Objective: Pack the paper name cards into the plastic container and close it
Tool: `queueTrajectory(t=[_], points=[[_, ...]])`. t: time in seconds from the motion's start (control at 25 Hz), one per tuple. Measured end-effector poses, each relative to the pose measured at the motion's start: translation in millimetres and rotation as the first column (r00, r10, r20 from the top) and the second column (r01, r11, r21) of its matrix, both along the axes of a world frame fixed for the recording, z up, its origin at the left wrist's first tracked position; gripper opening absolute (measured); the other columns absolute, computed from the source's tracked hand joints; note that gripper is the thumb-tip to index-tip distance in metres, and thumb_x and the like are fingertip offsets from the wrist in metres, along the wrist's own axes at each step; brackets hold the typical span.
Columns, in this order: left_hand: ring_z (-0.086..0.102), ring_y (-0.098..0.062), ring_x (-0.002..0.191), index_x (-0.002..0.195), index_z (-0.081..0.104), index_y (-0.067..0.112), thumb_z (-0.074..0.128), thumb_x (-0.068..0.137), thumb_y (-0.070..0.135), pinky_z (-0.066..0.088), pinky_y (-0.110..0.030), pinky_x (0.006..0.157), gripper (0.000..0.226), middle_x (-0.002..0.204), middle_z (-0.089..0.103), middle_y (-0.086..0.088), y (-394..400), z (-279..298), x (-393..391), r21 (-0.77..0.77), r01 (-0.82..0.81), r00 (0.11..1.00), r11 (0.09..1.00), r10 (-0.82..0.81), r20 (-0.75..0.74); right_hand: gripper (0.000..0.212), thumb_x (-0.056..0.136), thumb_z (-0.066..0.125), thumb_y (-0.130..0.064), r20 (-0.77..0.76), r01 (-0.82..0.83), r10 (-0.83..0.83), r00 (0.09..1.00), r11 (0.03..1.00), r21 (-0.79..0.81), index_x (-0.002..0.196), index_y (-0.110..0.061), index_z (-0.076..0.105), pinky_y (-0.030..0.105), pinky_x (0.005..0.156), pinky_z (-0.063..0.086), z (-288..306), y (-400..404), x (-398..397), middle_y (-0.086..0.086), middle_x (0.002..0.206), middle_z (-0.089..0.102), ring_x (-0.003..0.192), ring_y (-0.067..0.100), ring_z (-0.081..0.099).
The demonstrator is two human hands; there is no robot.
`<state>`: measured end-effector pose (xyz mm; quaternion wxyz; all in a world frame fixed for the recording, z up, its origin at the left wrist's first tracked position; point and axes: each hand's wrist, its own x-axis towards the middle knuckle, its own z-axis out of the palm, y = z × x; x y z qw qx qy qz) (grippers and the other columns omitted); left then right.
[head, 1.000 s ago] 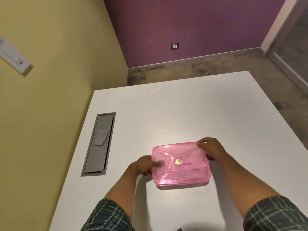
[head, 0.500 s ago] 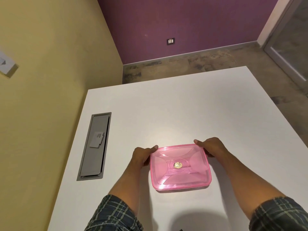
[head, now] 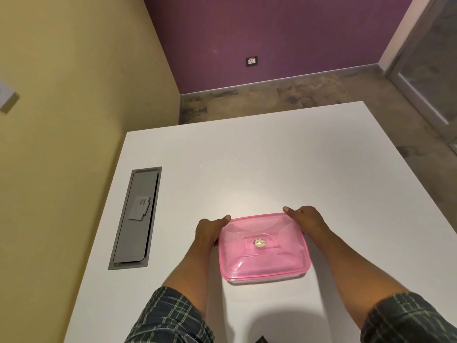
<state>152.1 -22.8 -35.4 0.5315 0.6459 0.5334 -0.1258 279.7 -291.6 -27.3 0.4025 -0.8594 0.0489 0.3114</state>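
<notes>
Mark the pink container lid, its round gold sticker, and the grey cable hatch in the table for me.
pink container lid (head: 265, 262): head view, on its near sloped panel.
round gold sticker (head: 259, 243): head view, on its centre.
grey cable hatch (head: 134, 233): head view, on its flat cover.

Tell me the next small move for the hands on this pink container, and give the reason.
Probably press down along the lid's edges to check that it is sealed. The lid already sits on the pink container, with the left hand and right hand gripping its far corners. No cards show on the white table, so only a firm closing seems left.
</notes>
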Motion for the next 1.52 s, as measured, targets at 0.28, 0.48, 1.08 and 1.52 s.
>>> queueTrajectory(t=[0.28, 0.48, 1.08, 1.52], points=[[0.042, -0.022, 0.052, 0.054, 0.035, 0.014, 0.073, 0.083, 0.056, 0.033, -0.031, 0.053, 0.064, 0.052, 0.039, 0.0, -14, 2, -14, 0.248, 0.121, 0.992, 0.961, -0.128, 0.014, 0.046, 0.091, 0.068, -0.05, 0.126, 0.102, -0.113, 0.986, 0.991, 0.088, 0.067, -0.017, 0.048, 0.034, 0.064, 0.038, -7, -2, -23, -0.003, 0.07, 0.053, 0.068, 0.02, 0.05], [0.065, -0.027, 0.095, 0.093, 0.06, 0.015, 0.068, 0.087, 0.056, 0.046, -0.033, 0.075, 0.042, 0.096, 0.064, -0.002, -29, 13, -21, 0.421, 0.142, 0.967, 0.896, -0.215, 0.133, 0.029, 0.092, 0.068, -0.046, 0.254, 0.013, -0.019, 0.967, 1.0, 0.027, 0.095, -0.017, 0.064, 0.034, 0.075, 0.047, -11, 0, -21, 0.001, 0.094, 0.065, 0.089, 0.024, 0.062], [-0.004, -0.032, 0.156, 0.161, 0.01, 0.01, 0.043, 0.068, 0.097, 0.021, -0.054, 0.122, 0.131, 0.169, 0.001, -0.011, -65, -16, -76, 0.809, 0.556, 0.533, 0.192, -0.829, -0.17, 0.074, 0.1, 0.034, -0.062, 0.42, -0.446, 0.564, 0.711, 0.823, -0.351, 0.161, -0.027, 0.011, 0.04, 0.118, 0.033, -40, -5, -56, -0.002, 0.17, 0.006, 0.152, 0.022, 0.024], [0.001, -0.023, 0.156, 0.159, 0.014, 0.004, 0.037, 0.082, 0.089, 0.016, -0.046, 0.125, 0.117, 0.169, 0.005, -0.009, -62, -4, -83, 0.825, 0.53, 0.567, 0.194, -0.805, -0.175, 0.075, 0.103, 0.027, -0.059, 0.507, -0.387, 0.643, 0.575, 0.759, -0.524, 0.162, -0.019, 0.004, 0.041, 0.126, 0.015, -27, -13, -57, 0.001, 0.169, -0.001, 0.156, 0.022, 0.009]])
